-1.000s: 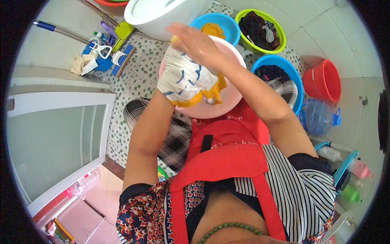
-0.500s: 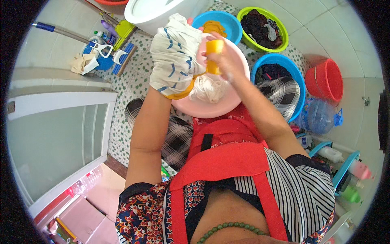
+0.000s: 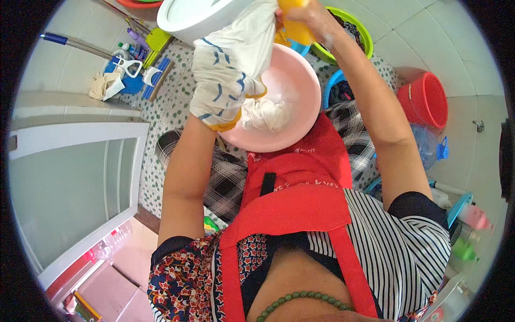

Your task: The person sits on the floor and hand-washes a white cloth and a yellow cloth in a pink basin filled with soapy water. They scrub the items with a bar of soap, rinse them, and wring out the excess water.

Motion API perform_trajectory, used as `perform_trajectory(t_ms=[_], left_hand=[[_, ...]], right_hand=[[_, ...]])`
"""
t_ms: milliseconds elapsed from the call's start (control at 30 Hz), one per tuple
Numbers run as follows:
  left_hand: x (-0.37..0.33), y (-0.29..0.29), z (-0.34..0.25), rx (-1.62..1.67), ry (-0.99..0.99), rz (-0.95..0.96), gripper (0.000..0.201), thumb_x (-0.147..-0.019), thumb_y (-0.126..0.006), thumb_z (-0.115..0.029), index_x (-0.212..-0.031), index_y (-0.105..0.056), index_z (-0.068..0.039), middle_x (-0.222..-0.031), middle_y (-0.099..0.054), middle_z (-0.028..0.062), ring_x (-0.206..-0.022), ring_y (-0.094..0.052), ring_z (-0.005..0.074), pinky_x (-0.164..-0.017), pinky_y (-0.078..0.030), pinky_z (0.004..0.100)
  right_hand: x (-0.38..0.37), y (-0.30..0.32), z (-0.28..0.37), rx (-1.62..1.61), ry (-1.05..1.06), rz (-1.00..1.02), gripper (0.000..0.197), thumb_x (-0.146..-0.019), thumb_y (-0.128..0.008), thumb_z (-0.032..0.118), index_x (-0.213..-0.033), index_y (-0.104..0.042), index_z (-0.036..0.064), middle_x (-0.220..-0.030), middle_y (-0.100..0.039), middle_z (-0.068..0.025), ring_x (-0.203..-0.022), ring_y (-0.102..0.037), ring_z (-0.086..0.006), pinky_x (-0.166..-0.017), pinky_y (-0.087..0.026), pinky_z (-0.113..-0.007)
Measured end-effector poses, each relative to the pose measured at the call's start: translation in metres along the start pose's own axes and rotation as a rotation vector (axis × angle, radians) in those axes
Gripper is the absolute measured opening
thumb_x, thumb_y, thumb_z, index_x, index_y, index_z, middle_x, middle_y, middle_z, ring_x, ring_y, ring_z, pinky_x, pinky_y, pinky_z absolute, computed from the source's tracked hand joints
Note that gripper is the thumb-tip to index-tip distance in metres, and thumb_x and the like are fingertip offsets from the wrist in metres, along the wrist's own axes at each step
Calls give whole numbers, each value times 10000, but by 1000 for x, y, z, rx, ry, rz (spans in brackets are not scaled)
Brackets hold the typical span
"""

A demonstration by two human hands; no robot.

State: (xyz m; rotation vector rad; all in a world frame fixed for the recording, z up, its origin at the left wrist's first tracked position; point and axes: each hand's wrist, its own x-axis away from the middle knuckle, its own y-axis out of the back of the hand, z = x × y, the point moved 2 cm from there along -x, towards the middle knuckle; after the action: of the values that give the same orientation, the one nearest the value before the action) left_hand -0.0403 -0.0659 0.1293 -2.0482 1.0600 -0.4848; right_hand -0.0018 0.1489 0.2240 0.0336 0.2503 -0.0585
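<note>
A white cloth garment with blue marks and yellow edging (image 3: pixel 222 80) wraps my left hand and wrist, its upper part stretched toward the toilet. My left forearm (image 3: pixel 188 155) comes out below; the fingers of that hand are hidden in the cloth. At the top of the view, my right hand (image 3: pixel 321 22) is closed around a yellow block that looks like a bar of soap (image 3: pixel 298 21). It is close to the stretched end of the garment; contact between them is unclear. Below both hands, a wet white cloth (image 3: pixel 266 115) lies in a pink basin (image 3: pixel 307 102).
A white toilet (image 3: pixel 188 16) stands beyond the garment. A blue basin (image 3: pixel 300 48) and a lime-green tub of dark laundry (image 3: pixel 333 56) are partly behind my right arm. A red bucket (image 3: pixel 429 102) stands by the right wall, cleaning tools (image 3: pixel 129 67) at left.
My right hand has moved up and right with the yellow bar, away from above the basin. The garment on my left hand is now drawn out upward instead of bunched.
</note>
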Motion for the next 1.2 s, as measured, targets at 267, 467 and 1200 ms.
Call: perform_trajectory(t_ms=[267,467,1200], left_hand=[[-15,-5,5,173,-30,-42,287,-934,-504,-223,-1181,-483,-79,-1206,-531,105,-1018,-556,208,-914,-459,325],[-7,2,5,244,-51,-66,294,-935,-506,-229,-1188,-484,-80,-1199,-535,97,-1014,-556,201,-913,-457,320],[-3,-19,37,62,152,-181,303,-963,-444,-300,-1163,-554,-101,-1064,-582,41,-958,-560,176,-851,-452,282]], right_hand=[[6,-97,-46,1118,128,-226,541,-815,-644,418,-1274,-482,183,-1267,-461,-226,-1110,-508,-390,-911,-440,-449],[50,-139,-32,1131,113,-144,512,-851,-585,407,-1307,-454,215,-1318,-405,-230,-1149,-478,-397,-916,-427,-462],[78,-101,-117,-97,-161,-812,446,-917,-527,330,-1247,-400,59,-1111,-511,-173,-994,-519,-308,-841,-455,-405]])
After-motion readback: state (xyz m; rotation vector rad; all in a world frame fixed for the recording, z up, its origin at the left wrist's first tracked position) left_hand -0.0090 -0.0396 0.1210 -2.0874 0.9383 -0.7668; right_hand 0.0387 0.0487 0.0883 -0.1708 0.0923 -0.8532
